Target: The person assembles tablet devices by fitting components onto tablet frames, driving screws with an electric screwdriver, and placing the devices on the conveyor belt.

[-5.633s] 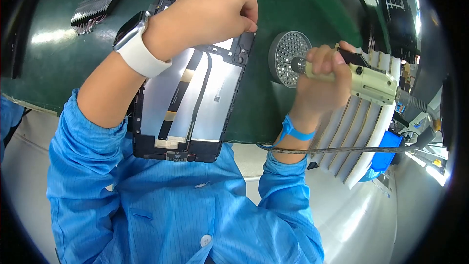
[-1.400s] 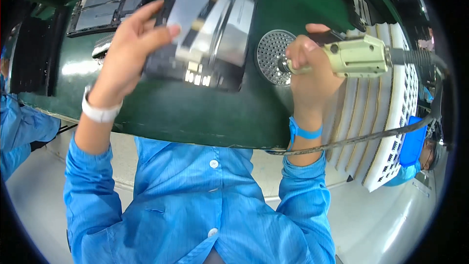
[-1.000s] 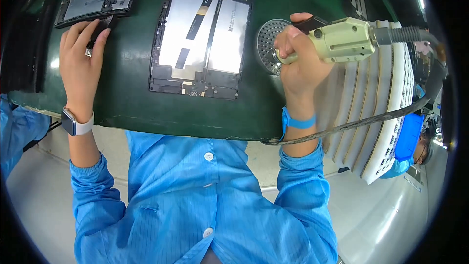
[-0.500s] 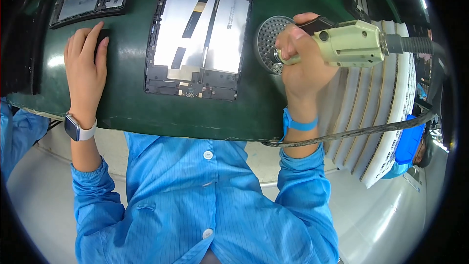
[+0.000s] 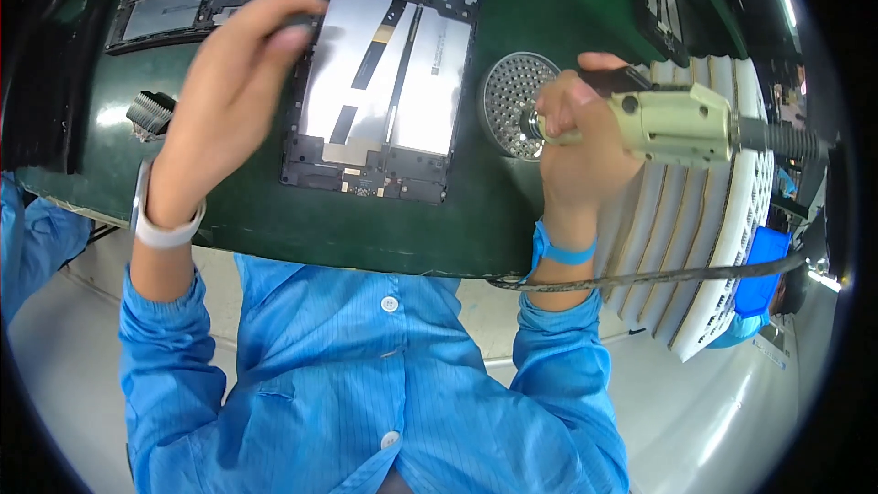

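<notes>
My right hand (image 5: 585, 123) is closed around a pale green powered screwdriver (image 5: 672, 123). Its tip end points left, at a round metal dish full of small holes (image 5: 512, 91). My left hand (image 5: 224, 105), blurred, is at the left edge of an opened tablet (image 5: 416, 82), thumb and forefinger apart; I see nothing between them. The tablet has silver panels, black flat cables and a black frame. Left of my left wrist, a small dark ribbed stack (image 5: 151, 114) lies on the green table mat (image 5: 366, 229).
Another opened tablet (image 5: 174, 5) lies at the far left, and one more (image 5: 663, 0) at the far right. White layered trays (image 5: 700, 220) are piled right of the table. A dark cable (image 5: 640, 279) runs across my right forearm. A blue bin (image 5: 759, 270) is beyond the trays.
My left hand has left the dark ribbed stack and moved right to the tablet's edge, uncovering the stack. My right hand keeps hold of the screwdriver at the dish. The whole view has shifted slightly.
</notes>
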A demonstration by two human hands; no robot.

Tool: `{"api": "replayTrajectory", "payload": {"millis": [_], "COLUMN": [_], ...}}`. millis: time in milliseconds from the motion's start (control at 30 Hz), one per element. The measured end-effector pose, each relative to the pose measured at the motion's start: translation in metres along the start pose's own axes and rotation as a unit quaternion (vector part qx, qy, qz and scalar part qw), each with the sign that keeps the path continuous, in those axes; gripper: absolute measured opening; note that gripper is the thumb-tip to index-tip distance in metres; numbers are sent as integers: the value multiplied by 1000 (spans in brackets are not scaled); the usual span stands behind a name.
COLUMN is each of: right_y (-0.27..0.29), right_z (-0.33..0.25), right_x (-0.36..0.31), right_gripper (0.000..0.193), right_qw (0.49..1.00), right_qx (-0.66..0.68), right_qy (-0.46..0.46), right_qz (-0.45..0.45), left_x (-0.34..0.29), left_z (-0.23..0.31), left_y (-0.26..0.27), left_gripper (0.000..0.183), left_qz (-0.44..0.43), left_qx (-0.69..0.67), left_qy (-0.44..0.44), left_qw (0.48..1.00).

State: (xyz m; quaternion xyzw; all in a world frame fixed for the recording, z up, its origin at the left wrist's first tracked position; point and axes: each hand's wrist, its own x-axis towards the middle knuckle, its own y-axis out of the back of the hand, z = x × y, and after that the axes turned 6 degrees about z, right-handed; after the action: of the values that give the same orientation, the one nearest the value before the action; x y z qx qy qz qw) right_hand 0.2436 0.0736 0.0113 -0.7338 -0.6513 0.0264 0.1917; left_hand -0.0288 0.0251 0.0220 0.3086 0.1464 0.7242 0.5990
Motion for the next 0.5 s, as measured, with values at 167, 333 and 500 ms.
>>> {"api": "replayTrajectory", "payload": {"millis": [167,333,500], "right_y": [3,3,8], "right_z": [2,2,0], "right_x": [0,0,1], "right_gripper": [22,23,23], "right_qw": [998,998,997], "right_qx": [-48,-56,-56], "right_qy": [32,32,46], "right_qz": [1,-1,-5], "left_x": [75,123,136], "left_z": [23,-9,-23], "left_y": [-60,-112,-122], "left_gripper": [22,22,29], "left_qz": [-125,-82,-69], "left_qx": [-128,-85,12], "left_qy": [-4,-54,-167], "left_qw": [984,991,983]}}
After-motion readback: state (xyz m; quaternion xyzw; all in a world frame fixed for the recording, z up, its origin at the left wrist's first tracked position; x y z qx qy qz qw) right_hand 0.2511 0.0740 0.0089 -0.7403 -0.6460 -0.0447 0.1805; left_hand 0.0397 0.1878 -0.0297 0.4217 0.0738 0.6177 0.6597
